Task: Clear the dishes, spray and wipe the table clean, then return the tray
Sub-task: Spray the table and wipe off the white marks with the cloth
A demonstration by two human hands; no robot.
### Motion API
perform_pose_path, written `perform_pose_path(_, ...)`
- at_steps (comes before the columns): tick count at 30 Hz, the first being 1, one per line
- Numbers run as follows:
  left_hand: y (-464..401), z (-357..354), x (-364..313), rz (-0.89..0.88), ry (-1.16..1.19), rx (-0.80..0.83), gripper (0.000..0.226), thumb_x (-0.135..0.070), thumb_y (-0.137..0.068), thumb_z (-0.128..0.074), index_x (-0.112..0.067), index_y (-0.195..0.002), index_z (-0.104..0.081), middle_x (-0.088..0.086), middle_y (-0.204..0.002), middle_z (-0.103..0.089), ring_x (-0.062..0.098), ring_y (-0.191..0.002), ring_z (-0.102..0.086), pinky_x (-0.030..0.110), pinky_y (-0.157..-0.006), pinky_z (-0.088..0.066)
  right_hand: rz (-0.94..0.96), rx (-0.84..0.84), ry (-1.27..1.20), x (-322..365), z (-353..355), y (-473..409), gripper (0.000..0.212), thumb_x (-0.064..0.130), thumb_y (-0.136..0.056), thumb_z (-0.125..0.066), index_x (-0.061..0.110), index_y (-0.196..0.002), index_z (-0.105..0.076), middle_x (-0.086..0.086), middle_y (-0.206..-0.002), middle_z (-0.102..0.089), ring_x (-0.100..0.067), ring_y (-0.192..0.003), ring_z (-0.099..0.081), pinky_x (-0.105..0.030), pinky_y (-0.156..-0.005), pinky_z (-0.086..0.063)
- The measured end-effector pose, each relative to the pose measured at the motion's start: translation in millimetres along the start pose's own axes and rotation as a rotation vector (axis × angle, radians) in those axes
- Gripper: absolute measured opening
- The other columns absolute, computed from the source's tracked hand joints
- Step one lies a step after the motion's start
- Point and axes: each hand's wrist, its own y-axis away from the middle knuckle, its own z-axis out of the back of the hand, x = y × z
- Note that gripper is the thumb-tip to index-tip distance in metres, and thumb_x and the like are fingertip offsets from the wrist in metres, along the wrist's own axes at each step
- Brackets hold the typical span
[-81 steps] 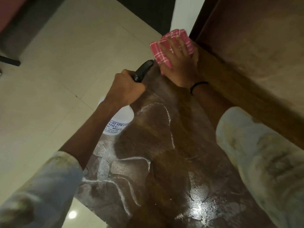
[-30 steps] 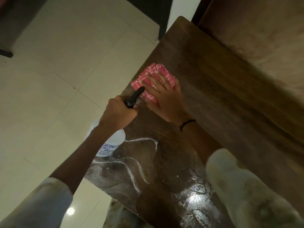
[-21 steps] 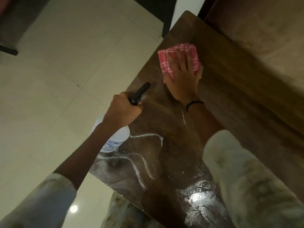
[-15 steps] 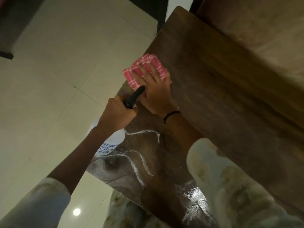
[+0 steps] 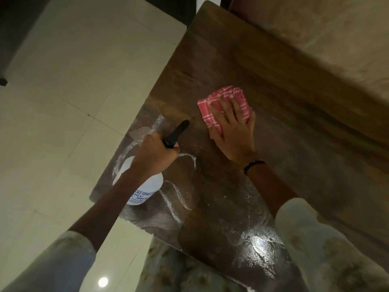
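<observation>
Wet wooden table (image 5: 284, 127) being wiped, no dishes in sight.
Cloth (image 5: 226, 100) is pressed flat under the open right hand (image 5: 233, 131); spray bottle (image 5: 143, 186) is kept gripped in the closed left hand (image 5: 155, 157), ready beside it.

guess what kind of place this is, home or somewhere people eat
Probably a dining area, home or eatery I cannot tell: a dark wooden table on pale glossy floor tiles, wiped with a red checked cloth, spray bottle at the ready.
</observation>
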Motion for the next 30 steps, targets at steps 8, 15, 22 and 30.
perform_pose_path(8,29.8,-24.9,9.0,0.021,-0.038,0.050,0.013,-0.013,-0.082,-0.062,-0.001,-0.078,-0.060,0.009,-0.052,-0.050,0.018,-0.042,-0.046,0.022,-0.040,-0.034,-0.175,0.017,-0.028,-3.0,-8.0,78.0,0.060,0.054,-0.094,-0.027,0.033,-0.150,-0.021,0.001,-0.160,-0.016,-0.023,-0.148,-0.006,-0.062,-0.111,-0.002)
perform_pose_path(15,49.1,-37.2,13.8,0.109,0.002,0.033,0.024,-0.002,-0.074,-0.060,-0.015,-0.056,-0.050,0.006,-0.047,-0.047,0.021,-0.041,-0.044,0.029,-0.047,-0.039,-0.154,0.028,-0.049,-1.0,-5.8,86.8,0.060,0.053,-0.094,-0.026,0.032,-0.150,-0.022,0.000,-0.159,-0.018,-0.025,-0.148,-0.008,-0.066,-0.109,-0.007)
perform_pose_path(22,50.9,-28.4,13.9,0.143,0.046,-0.024,0.017,-0.009,-0.082,-0.061,-0.018,-0.069,-0.055,0.005,-0.054,-0.051,0.017,-0.047,-0.049,0.021,-0.044,-0.038,-0.130,0.026,-0.047,0.5,-5.3,81.5,0.060,0.053,-0.093,-0.025,0.030,-0.149,-0.026,-0.003,-0.158,-0.021,-0.027,-0.147,-0.011,-0.067,-0.108,-0.008)
perform_pose_path(30,44.3,-7.4,26.0,0.229,0.054,-0.091,0.014,-0.010,-0.080,-0.062,-0.017,-0.092,-0.060,0.001,-0.060,-0.054,0.015,-0.051,-0.052,0.021,-0.040,-0.041,-0.017,-0.073,-0.107,54.8,-13.0,24.6,0.056,0.046,-0.092,-0.035,0.023,-0.142,-0.042,-0.006,-0.150,-0.038,-0.030,-0.143,-0.026,-0.064,-0.109,-0.010)
